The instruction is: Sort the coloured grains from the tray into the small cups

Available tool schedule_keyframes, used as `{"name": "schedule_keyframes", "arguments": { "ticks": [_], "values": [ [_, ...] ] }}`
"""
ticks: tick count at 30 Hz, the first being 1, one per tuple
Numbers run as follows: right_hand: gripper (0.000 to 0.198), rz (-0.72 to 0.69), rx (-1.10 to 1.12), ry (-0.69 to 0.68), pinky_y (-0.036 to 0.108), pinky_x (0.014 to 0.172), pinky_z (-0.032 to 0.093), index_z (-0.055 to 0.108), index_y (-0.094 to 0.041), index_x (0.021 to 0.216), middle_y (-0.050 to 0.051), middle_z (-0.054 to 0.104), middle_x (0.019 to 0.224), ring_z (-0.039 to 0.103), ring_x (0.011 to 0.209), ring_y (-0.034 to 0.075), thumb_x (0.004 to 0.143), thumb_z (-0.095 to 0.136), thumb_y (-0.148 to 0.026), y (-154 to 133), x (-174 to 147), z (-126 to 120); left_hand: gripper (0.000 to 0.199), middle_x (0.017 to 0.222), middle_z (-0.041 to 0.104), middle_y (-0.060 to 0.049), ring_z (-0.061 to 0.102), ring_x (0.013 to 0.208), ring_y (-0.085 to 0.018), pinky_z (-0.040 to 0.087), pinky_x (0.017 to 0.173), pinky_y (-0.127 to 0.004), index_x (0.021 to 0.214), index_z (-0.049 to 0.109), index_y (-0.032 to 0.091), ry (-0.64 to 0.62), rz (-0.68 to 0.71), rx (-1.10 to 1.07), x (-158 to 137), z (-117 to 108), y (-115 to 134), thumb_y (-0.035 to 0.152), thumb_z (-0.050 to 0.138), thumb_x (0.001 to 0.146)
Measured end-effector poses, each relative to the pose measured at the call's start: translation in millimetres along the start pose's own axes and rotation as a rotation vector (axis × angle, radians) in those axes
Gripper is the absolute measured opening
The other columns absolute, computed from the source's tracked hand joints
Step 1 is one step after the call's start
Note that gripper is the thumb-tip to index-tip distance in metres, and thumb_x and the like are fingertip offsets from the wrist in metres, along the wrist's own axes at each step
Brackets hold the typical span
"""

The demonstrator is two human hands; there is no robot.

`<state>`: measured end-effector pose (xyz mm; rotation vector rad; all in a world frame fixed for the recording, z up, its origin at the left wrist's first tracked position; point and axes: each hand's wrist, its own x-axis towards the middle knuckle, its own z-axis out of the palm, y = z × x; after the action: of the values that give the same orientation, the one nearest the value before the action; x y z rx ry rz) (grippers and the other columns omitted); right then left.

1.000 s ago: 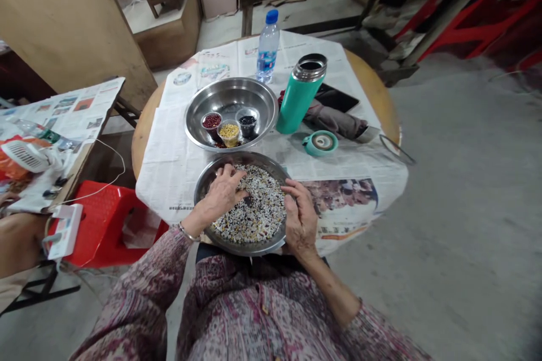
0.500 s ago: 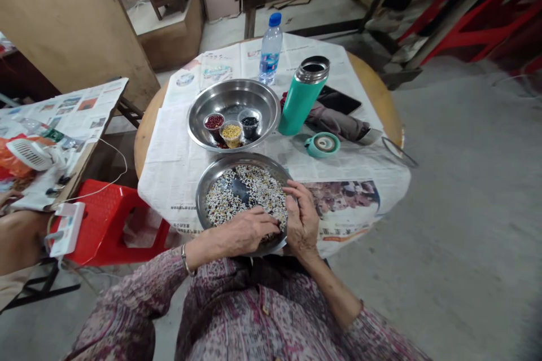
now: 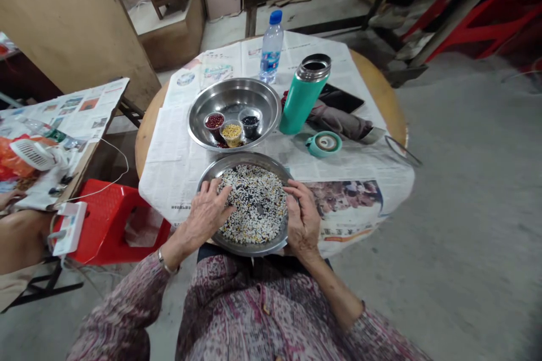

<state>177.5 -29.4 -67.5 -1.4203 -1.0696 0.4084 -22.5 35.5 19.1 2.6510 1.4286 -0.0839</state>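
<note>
A shallow metal pan (image 3: 220,167) at the table's near edge holds a layer of white grains mixed with dark and yellow bits. My left hand (image 3: 207,210) rests over its left side, fingers and thumb spread, nothing visible in them. On the right, my right hand (image 3: 302,219) grips the pan's rim with bent fingers. Behind it stands a larger metal basin (image 3: 197,118). Inside that are three clear cups: one of dark red beans (image 3: 214,122), one of yellow beans (image 3: 232,132) and one of black beans (image 3: 249,122). A few loose dark red beans lie beside them.
A green flask (image 3: 302,98) stands open, with its lid (image 3: 324,144) close by. A water bottle (image 3: 271,48), a dark umbrella (image 3: 342,122) and a black phone (image 3: 342,97) share the newspaper-covered table (image 3: 169,152). A red stool (image 3: 101,225) is at left.
My left hand has moved from the near right part of the pan to its left side, and its fingers have spread. The grains now cover the bare patch. My right hand has stayed put.
</note>
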Motion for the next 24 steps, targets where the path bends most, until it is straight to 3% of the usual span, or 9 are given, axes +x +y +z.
{"name": "schedule_keyframes", "arguments": {
  "ticks": [2, 3, 6, 8, 13, 18, 20, 22, 24],
  "values": [
    [0.022, 0.003, -0.006, -0.003, 0.048, 0.108, 0.04, 0.065, -0.021, 0.103, 0.01, 0.064, 0.125, 0.056, 0.121, 0.024, 0.096, 0.046, -0.031, 0, 0, 0, 0.056, 0.135, 0.044, -0.013, 0.046, 0.117, -0.033, 0.054, 0.089, -0.047, 0.132, 0.05, 0.024, -0.046, 0.017, -0.07, -16, 3, 5, 0.041, 0.073, 0.083],
    [0.022, 0.003, -0.009, -0.003, 0.048, 0.108, 0.04, 0.065, -0.021, 0.103, 0.01, 0.064, 0.125, 0.056, 0.121, 0.024, 0.096, 0.046, -0.031, 0, 0, 0, 0.058, 0.134, 0.045, -0.012, 0.047, 0.117, -0.032, 0.054, 0.09, -0.046, 0.133, 0.049, 0.025, -0.07, 0.045, -0.117, -21, 6, 8, 0.039, 0.074, 0.082],
    [0.022, -0.003, -0.013, -0.003, 0.048, 0.108, 0.04, 0.065, -0.021, 0.103, 0.01, 0.063, 0.125, 0.056, 0.121, 0.023, 0.096, 0.047, -0.032, 0, 0, -1, 0.029, 0.119, 0.053, -0.008, 0.055, 0.105, -0.023, 0.054, 0.089, -0.038, 0.121, 0.057, 0.022, -0.109, 0.136, -0.266, -19, 20, 22, 0.019, 0.059, 0.092],
    [0.022, -0.007, -0.012, -0.002, 0.048, 0.108, 0.04, 0.065, -0.021, 0.103, 0.01, 0.064, 0.125, 0.056, 0.121, 0.023, 0.096, 0.047, -0.031, 1, -1, -1, 0.022, 0.106, 0.058, -0.006, 0.059, 0.092, -0.017, 0.054, 0.087, -0.034, 0.109, 0.062, 0.018, -0.096, 0.173, -0.343, -4, 28, 30, 0.01, 0.048, 0.094],
    [0.021, -0.003, -0.015, -0.002, 0.048, 0.108, 0.04, 0.064, -0.02, 0.102, 0.01, 0.064, 0.125, 0.057, 0.121, 0.023, 0.096, 0.047, -0.031, 0, -1, 0, 0.018, 0.095, 0.069, -0.006, 0.065, 0.095, -0.018, 0.052, 0.094, -0.036, 0.099, 0.068, 0.016, 0.127, 0.238, -0.491, 52, 35, 38, 0.009, 0.052, 0.093],
    [0.021, -0.004, -0.01, -0.011, 0.049, 0.109, 0.039, 0.064, -0.02, 0.103, 0.011, 0.063, 0.125, 0.056, 0.122, 0.023, 0.096, 0.047, -0.03, -1, 0, 0, 0.023, 0.115, 0.069, -0.006, 0.062, 0.11, -0.019, 0.048, 0.104, -0.04, 0.115, 0.064, 0.019, 0.255, 0.212, -0.412, 72, 23, 25, 0.015, 0.056, 0.094],
    [0.021, -0.005, -0.006, -0.013, 0.049, 0.109, 0.039, 0.064, -0.021, 0.103, 0.011, 0.063, 0.125, 0.056, 0.122, 0.023, 0.096, 0.047, -0.031, -1, 0, 0, 0.031, 0.129, 0.062, -0.008, 0.055, 0.122, -0.024, 0.045, 0.107, -0.046, 0.121, 0.062, 0.021, 0.218, 0.142, -0.295, 67, 20, 23, 0.025, 0.064, 0.091],
    [0.021, -0.007, -0.003, -0.011, 0.049, 0.109, 0.039, 0.064, -0.021, 0.103, 0.011, 0.063, 0.125, 0.056, 0.122, 0.024, 0.095, 0.047, -0.031, 0, 0, -1, 0.053, 0.14, 0.052, -0.011, 0.047, 0.128, -0.032, 0.045, 0.105, -0.052, 0.129, 0.058, 0.021, 0.148, 0.084, -0.206, 60, 20, 25, 0.039, 0.075, 0.081],
    [0.021, -0.007, -0.003, -0.013, 0.049, 0.109, 0.039, 0.064, -0.021, 0.103, 0.011, 0.063, 0.125, 0.056, 0.122, 0.024, 0.095, 0.047, -0.031, 1, 0, -1, 0.066, 0.141, 0.048, -0.012, 0.045, 0.128, -0.036, 0.046, 0.103, -0.053, 0.133, 0.055, 0.022, 0.085, 0.095, -0.181, 54, 22, 31, 0.044, 0.079, 0.076]
  ]
}}
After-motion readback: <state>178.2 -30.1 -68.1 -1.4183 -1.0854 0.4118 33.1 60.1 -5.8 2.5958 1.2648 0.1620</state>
